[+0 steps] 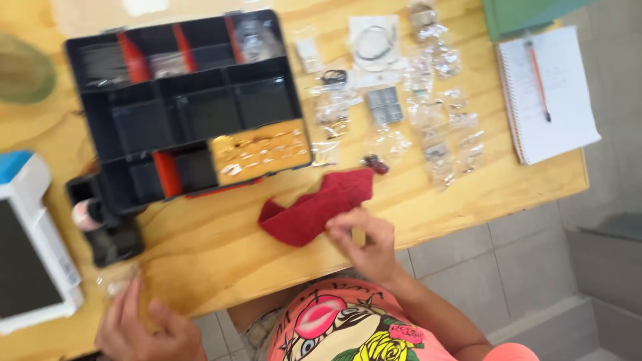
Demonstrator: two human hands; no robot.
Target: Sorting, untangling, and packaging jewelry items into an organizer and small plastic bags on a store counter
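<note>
Nearest the camera, the left hand (144,327) sits at the table's front edge with its fingers pinched round a small clear bag (119,279), lifted a little off the wood, probably so its contents can be looked at; the blur hides what is inside. The right hand (368,244) rests at the same edge, its fingertips drawn together on the corner of a red cloth (314,206) that lies crumpled flat on the wood, though whether it truly grips the cloth or only touches it I cannot tell. Just beyond the cloth stands an open black organiser box (190,107) with red dividers, most compartments bare and one holding pale, shiny small parts. To its right many small clear packets (428,127) are spread out singly, seemingly so each can be seen and picked. Left of the box lies a white device with a dark screen (30,254), with a small black tray (110,227) beside it. At the far right edge a spiral notepad (548,93) carries an orange pencil (538,80). The surface is a light wooden table (221,254), and grey floor tiles (535,267) show beyond it.
</note>
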